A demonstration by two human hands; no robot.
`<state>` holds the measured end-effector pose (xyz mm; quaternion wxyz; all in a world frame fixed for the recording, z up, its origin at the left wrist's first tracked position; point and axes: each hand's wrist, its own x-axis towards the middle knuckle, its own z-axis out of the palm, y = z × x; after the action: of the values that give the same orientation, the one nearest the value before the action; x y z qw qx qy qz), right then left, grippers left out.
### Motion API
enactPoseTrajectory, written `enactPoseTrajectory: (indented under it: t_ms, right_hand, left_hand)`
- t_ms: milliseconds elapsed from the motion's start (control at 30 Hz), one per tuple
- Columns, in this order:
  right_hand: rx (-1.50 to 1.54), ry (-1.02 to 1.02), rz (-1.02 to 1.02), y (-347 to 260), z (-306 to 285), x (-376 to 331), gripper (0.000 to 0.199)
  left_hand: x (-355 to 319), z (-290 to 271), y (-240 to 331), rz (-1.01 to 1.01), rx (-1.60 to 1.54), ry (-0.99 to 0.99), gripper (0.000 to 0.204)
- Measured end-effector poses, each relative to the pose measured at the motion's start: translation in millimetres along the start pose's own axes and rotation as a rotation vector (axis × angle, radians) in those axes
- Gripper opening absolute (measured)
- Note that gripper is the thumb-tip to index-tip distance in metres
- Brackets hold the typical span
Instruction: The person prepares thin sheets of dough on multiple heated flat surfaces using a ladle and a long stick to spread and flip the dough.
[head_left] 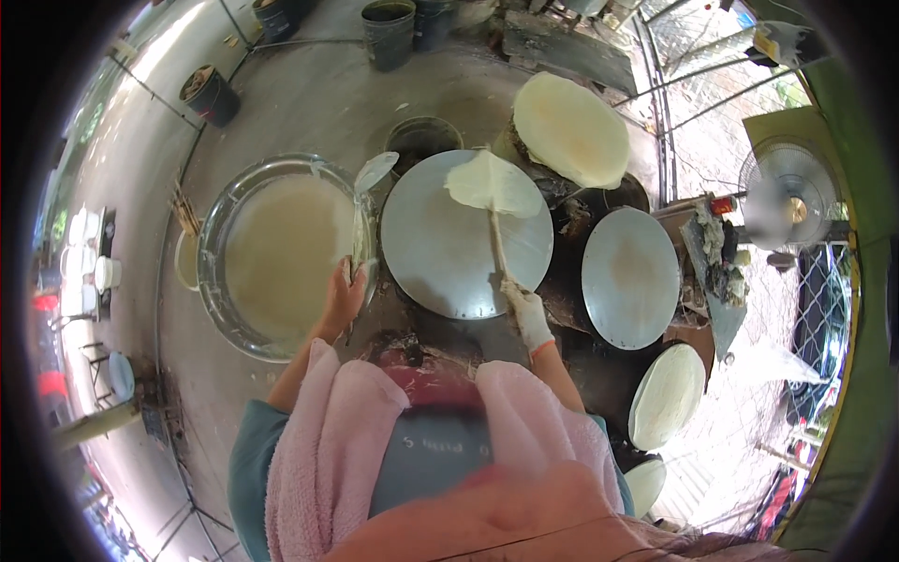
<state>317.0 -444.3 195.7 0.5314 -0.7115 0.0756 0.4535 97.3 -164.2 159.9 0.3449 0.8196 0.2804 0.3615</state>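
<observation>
My left hand (345,292) is bare and closed round the long handle of a ladle (376,171), whose pale-smeared bowl lies by the rim of a wide metal basin (212,281). Cloudy beige batter (286,253) fills much of that basin. A white glove covers my right hand (529,317), which grips the stick of a wooden-handled spreader (496,248). Its broad, pale, batter-coated head rests on or just above the far part of a round grey griddle (431,239). The griddle sits directly in front of me, right of the basin.
Beyond the griddle at the right, a pale round sheet (571,131) lies on a raised round surface. A second griddle (630,279) stands right, with another pale round (667,396) nearer me. Buckets (389,33) stand far back; a fan (791,201) is at far right.
</observation>
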Motion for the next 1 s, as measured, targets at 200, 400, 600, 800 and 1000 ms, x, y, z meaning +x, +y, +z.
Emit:
enactPoseTrajectory:
  t_ms: [200, 400, 600, 800, 1000]
  right_hand:
    - [0.082, -0.074, -0.464, 6.4, -65.3, 48.1, 0.03]
    - [-0.205, -0.256, -0.088, -29.3, -45.9, 55.7, 0.029]
    - [-0.019, -0.295, -0.319, -34.7, -120.0, 126.6, 0.031]
    - [-0.368, -0.454, -0.169, -67.1, -78.0, 95.4, 0.029]
    - [-0.258, -0.424, -0.349, -77.3, -122.0, 168.8, 0.034]
  left_hand:
    - [-21.8, -19.4, 25.8, -0.499, -0.1, -0.138, 0.016]
    - [-32.4, -16.0, 72.5, -0.608, 0.011, -0.078, 0.014]
    - [-58.7, 0.0, 77.1, -0.476, 0.058, 0.098, 0.014]
    - [-72.9, 8.5, 93.6, -0.809, -0.006, 0.021, 0.017]
    - [-80.0, 15.1, 112.7, -0.648, 0.067, 0.184, 0.009]
